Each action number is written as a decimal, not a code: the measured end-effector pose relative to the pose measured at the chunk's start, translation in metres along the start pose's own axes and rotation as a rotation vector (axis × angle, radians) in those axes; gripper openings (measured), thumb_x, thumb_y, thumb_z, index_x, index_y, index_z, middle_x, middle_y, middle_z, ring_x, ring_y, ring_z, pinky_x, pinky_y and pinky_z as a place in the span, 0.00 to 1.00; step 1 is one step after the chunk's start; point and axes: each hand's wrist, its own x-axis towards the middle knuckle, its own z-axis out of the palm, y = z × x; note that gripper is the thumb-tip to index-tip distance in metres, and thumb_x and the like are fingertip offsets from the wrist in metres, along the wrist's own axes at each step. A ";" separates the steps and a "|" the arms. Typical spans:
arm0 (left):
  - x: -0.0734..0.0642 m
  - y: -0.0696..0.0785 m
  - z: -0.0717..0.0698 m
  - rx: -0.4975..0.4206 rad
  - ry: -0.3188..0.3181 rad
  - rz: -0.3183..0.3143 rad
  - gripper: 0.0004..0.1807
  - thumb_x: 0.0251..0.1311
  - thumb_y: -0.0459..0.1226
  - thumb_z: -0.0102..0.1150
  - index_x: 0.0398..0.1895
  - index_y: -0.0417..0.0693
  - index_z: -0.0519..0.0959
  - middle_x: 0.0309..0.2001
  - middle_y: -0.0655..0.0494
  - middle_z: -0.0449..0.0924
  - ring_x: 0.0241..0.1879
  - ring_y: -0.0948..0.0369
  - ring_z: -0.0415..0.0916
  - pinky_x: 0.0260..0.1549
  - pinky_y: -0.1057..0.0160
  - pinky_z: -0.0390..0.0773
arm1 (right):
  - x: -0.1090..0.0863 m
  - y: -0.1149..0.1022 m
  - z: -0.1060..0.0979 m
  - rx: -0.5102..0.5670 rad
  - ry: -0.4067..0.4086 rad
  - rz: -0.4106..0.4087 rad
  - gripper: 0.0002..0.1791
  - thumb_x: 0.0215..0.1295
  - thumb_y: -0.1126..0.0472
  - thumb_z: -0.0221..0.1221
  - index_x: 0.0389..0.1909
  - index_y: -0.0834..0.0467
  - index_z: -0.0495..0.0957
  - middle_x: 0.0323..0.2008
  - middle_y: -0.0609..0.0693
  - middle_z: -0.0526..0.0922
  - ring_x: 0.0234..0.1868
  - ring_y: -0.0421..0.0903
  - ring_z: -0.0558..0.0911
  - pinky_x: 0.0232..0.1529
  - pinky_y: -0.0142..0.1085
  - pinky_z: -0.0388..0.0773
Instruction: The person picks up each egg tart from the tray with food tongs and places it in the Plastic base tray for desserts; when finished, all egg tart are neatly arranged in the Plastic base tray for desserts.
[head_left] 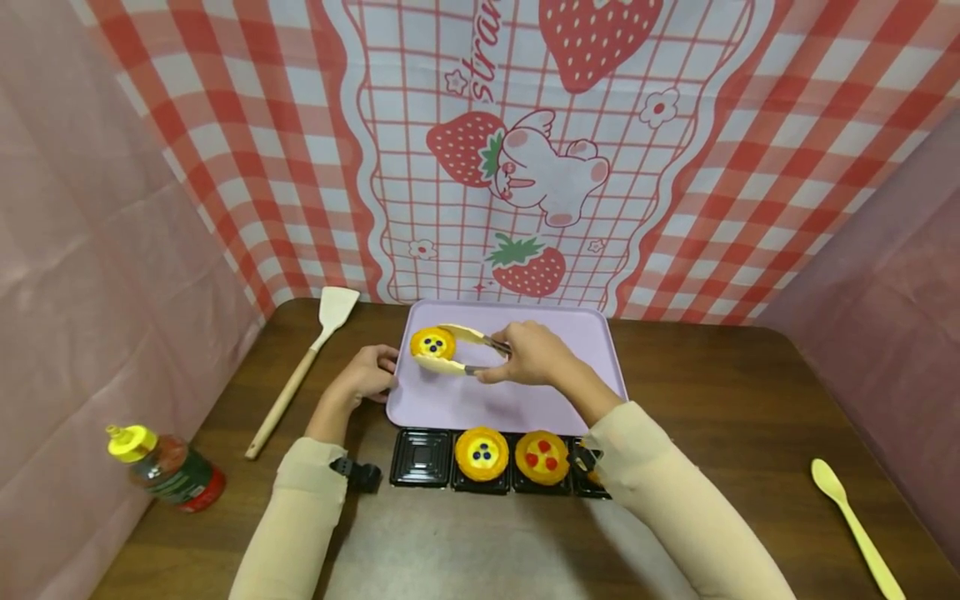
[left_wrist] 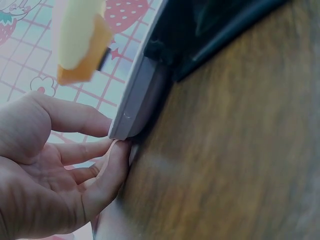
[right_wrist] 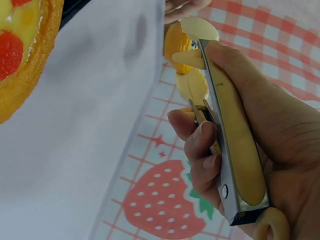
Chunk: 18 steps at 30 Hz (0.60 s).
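Note:
In the head view my right hand [head_left: 536,354] grips a pair of tongs [head_left: 447,365] with cream tips and metal arms. Between the tips is a tart [head_left: 422,344] with blue berries, over the left part of a lilac tray [head_left: 487,408]. The right wrist view shows the fingers and thumb wrapped around the tongs' handles [right_wrist: 235,135]. My left hand [head_left: 367,373] is at the tray's left edge. Up close in the left wrist view, its thumb and fingers pinch the tray's rim [left_wrist: 127,107].
Along the tray's front stand black plastic containers [head_left: 422,457], one holding a blue-berry tart [head_left: 482,454], another a red-topped tart [head_left: 542,457]; my right sleeve partly covers the rightmost. A spatula [head_left: 300,371] and a yellow-capped bottle [head_left: 168,471] are left, a yellow spoon [head_left: 855,527] far right.

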 end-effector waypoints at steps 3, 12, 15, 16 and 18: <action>0.000 0.000 -0.001 -0.004 -0.005 0.000 0.32 0.48 0.21 0.57 0.62 0.28 0.67 0.43 0.40 0.68 0.35 0.53 0.72 0.25 0.57 0.83 | -0.008 -0.004 -0.005 0.000 0.015 -0.044 0.30 0.50 0.40 0.72 0.43 0.60 0.85 0.16 0.45 0.67 0.18 0.39 0.60 0.20 0.33 0.56; 0.001 0.000 -0.001 0.004 -0.019 0.010 0.31 0.49 0.22 0.56 0.62 0.28 0.66 0.44 0.39 0.68 0.34 0.53 0.72 0.27 0.53 0.84 | -0.037 -0.016 -0.015 -0.025 0.030 -0.113 0.25 0.52 0.39 0.71 0.36 0.57 0.81 0.18 0.44 0.74 0.18 0.38 0.66 0.19 0.31 0.61; 0.000 0.000 0.000 0.011 -0.019 0.009 0.32 0.49 0.22 0.57 0.62 0.28 0.66 0.44 0.38 0.69 0.35 0.52 0.73 0.29 0.52 0.84 | -0.047 -0.019 -0.016 -0.022 0.020 -0.129 0.25 0.53 0.40 0.71 0.37 0.56 0.81 0.18 0.44 0.74 0.18 0.38 0.66 0.18 0.30 0.61; 0.000 0.000 0.000 0.011 -0.019 0.008 0.32 0.50 0.22 0.57 0.62 0.28 0.66 0.44 0.38 0.69 0.35 0.52 0.73 0.29 0.52 0.84 | -0.050 -0.019 -0.016 -0.022 0.018 -0.138 0.24 0.53 0.40 0.71 0.37 0.56 0.80 0.18 0.44 0.74 0.18 0.38 0.66 0.18 0.30 0.61; -0.001 0.000 0.000 0.009 -0.019 0.008 0.31 0.50 0.22 0.56 0.62 0.28 0.66 0.44 0.38 0.69 0.35 0.52 0.73 0.29 0.52 0.84 | -0.057 -0.020 -0.016 -0.025 0.016 -0.161 0.24 0.54 0.40 0.70 0.38 0.56 0.80 0.18 0.43 0.74 0.18 0.37 0.66 0.19 0.30 0.61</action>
